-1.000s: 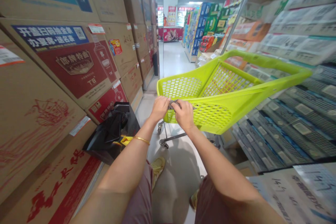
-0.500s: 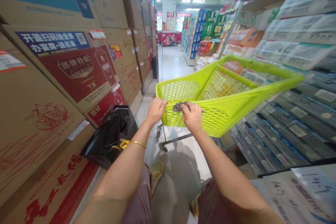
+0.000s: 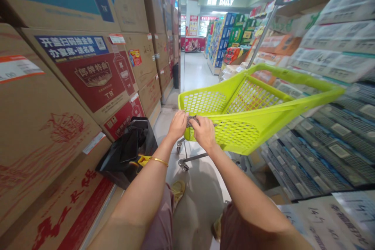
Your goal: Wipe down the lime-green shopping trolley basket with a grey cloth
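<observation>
A lime-green shopping cart stands in front of me, its handle end toward the right. My left hand is closed around the cart's near front corner. Beside it, my right hand presses a crumpled grey-brown cloth against the upper rim of the basket's near side. The cloth lies between the two hands, partly hidden under the right hand's fingers. Below the basket, the cart's metal frame and small front wheels rest on the floor.
Stacked cardboard cartons line the left side. A black bag or bin with something yellow stands against them. Wrapped paper packs and grey patterned packs fill the right side. The tiled aisle runs ahead toward shelves.
My right hand has slid the cloth left along the rim, close to my left hand. My left hand stays on the cart's corner. The view has shifted slightly.
</observation>
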`<state>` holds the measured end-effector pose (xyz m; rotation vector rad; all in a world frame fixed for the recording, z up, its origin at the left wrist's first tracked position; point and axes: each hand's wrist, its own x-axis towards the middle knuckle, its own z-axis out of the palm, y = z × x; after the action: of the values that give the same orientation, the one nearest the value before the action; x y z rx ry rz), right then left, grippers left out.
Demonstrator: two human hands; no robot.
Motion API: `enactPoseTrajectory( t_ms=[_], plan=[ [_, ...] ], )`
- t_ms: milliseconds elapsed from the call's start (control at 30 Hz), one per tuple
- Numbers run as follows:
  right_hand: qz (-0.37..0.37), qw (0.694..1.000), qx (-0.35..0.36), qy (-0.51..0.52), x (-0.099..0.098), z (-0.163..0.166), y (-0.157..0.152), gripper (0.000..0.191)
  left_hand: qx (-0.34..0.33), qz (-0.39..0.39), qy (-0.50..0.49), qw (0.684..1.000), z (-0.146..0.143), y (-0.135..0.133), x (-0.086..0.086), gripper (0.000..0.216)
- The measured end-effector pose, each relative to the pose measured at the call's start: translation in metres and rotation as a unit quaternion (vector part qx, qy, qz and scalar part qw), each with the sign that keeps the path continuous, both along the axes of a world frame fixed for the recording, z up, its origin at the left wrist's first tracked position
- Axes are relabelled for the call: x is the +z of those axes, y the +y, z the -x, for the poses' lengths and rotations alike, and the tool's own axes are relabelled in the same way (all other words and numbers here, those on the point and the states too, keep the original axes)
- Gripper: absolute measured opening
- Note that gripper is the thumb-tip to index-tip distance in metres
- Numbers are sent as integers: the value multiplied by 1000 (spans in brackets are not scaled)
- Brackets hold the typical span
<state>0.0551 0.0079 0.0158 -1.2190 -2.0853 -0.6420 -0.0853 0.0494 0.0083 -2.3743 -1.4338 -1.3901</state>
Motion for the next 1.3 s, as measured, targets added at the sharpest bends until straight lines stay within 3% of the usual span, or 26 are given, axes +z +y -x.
enactPoseTrajectory(
  t_ms=[100, 267, 433, 567, 733, 933, 1167, 1300],
  plan=[
    [5, 1000, -26, 4, 6, -14, -1, 30, 2, 9, 14, 1000, 2, -3, 6, 36],
    [9, 992, -73, 101, 16, -39, -4, 34, -9, 20, 29, 999, 0, -6, 14, 36],
    [-1, 976, -66, 208, 17, -31, -4, 29, -29, 27, 36, 999, -4, -5, 12, 37],
    [45, 984, -33, 171, 12, -1, -4, 29, -28, 20, 36, 999, -6, -2, 8, 34],
    [57, 991, -45, 115, 10, 16, -5, 31, -38, 20, 33, 999, -2, 1, 7, 33],
    [50, 994, -62, 69, 18, -8, -2, 34, -22, 25, 45, 998, -1, -1, 13, 37],
    [-17, 974, -121, 191, 22, -54, 3, 24, -3, 21, 44, 999, -6, -3, 14, 37],
    [15, 977, -93, 193, 22, -46, 2, 24, 8, 16, 41, 999, -11, -2, 12, 36]
  ],
)
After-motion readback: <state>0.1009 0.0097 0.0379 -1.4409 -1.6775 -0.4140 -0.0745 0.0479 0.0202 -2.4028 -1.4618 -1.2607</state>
